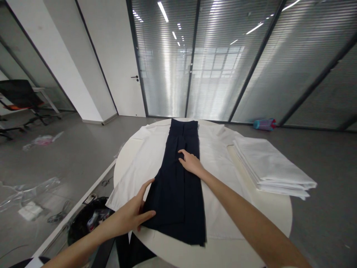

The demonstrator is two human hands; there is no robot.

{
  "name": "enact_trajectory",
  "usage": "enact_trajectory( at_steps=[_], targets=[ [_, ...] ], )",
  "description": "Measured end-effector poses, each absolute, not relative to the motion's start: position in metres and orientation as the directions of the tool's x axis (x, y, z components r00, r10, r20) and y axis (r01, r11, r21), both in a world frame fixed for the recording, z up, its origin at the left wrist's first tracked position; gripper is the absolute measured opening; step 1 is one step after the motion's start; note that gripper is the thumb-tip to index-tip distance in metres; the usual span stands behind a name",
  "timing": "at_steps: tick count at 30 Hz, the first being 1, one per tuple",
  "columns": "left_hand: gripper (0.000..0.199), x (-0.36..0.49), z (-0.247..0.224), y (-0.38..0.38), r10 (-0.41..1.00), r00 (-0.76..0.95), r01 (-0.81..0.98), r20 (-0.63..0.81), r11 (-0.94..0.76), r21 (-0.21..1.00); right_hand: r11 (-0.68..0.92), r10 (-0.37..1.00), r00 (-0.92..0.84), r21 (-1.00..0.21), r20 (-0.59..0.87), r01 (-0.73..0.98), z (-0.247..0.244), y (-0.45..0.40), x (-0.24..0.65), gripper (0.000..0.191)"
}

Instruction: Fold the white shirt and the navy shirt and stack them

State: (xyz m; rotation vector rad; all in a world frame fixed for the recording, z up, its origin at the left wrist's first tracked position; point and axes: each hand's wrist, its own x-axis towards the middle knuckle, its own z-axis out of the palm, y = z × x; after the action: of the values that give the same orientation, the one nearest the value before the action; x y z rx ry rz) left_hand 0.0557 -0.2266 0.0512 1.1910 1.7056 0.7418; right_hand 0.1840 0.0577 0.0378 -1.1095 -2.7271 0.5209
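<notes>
A dark navy garment (pixel 173 201) lies lengthwise on a white cloth garment (pixel 220 186) spread over a round table. It looks like folded trousers or a skirt, with a band at the narrow far end and a wider near end; I cannot tell which. My left hand (pixel 139 210) is at its near left edge, thumb and index finger spread apart; the other fingers are partly hidden. Resting over the middle of the dark cloth, my right hand (pixel 191 162) has its thumb and index finger apart. Neither hand visibly grips the fabric.
Folded white cloths (pixel 273 163) are stacked at the right of the round white table (pixel 279 214), overhanging its edge. Below left stands a black-lined bin (pixel 79 223). Plastic wrapping (pixel 36 188) and cables litter the floor. An office chair (pixel 21 95) is at far left.
</notes>
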Motion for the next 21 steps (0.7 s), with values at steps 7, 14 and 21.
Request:
enact_trajectory(
  at_steps=[7, 14, 21],
  targets=[
    [0.094, 0.059, 0.057, -0.248, 0.869, -0.009, 0.254, -0.495, 0.481, 0.839, 0.716, 0.664, -0.748, -0.290, 0.001, 0.635, 0.047, 0.052, 0.185, 0.036],
    [0.057, 0.009, 0.118, -0.143, 0.993, -0.108, 0.746, 0.036, 0.057, 0.664, 0.820, 0.544, -0.838, -0.183, -0.041, 0.542, 0.059, 0.010, 0.211, 0.044],
    [0.057, 0.006, 0.064, 0.069, 0.966, 0.204, 0.912, 0.157, -0.246, 0.328, 0.657, 0.558, -0.825, -0.561, -0.087, 0.503, 0.059, -0.042, 0.245, 0.038]
  ],
)
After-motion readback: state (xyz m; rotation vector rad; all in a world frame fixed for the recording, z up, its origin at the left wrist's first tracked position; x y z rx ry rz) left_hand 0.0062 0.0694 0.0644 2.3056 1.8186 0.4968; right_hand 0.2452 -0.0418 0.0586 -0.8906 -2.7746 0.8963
